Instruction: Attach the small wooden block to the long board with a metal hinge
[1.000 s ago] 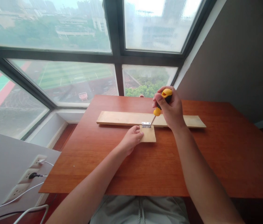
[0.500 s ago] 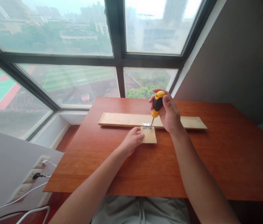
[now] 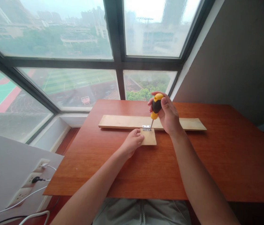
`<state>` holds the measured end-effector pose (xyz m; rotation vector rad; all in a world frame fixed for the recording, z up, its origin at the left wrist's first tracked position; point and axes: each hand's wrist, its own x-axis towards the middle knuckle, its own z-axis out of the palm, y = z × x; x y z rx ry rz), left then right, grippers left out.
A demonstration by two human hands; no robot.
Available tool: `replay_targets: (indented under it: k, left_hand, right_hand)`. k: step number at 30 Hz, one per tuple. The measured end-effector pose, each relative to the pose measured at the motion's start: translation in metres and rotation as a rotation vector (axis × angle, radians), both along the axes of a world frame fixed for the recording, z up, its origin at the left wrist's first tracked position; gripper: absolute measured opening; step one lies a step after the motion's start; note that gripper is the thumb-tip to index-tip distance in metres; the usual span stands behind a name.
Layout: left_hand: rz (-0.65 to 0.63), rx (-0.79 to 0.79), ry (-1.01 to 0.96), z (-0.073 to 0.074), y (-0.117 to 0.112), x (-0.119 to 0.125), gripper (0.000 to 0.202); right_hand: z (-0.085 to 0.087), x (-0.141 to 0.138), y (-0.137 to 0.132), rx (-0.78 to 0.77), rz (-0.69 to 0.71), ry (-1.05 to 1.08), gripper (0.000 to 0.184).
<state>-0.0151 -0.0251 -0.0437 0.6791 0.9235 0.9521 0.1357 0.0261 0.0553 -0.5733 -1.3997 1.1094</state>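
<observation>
My right hand is wrapped round the yellow and black handle of a screwdriver. Its tip stands on a small metal hinge. The hinge joins a long pale wooden board to a small square wood piece. My left hand presses on the left edge of the small piece, with its fingers curled against it. All of this lies on a reddish wooden table.
A large window runs along the far side of the table. A grey wall rises at the right. At the lower left, a power strip has white and black cables plugged in.
My right hand has turned the screwdriver handle to a more upright stand. The camera has shifted slightly. My left hand stays on the small wood piece.
</observation>
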Motion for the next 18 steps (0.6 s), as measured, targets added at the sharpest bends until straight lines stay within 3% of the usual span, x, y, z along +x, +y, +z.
replay_targets:
  k: [18]
  left_hand:
    - [0.009, -0.011, -0.018, 0.0030, -0.0008, -0.0009, 0.034]
  right_hand:
    - [-0.0001, 0.0039, 0.0022, -0.035, 0.015, 0.008, 0.030]
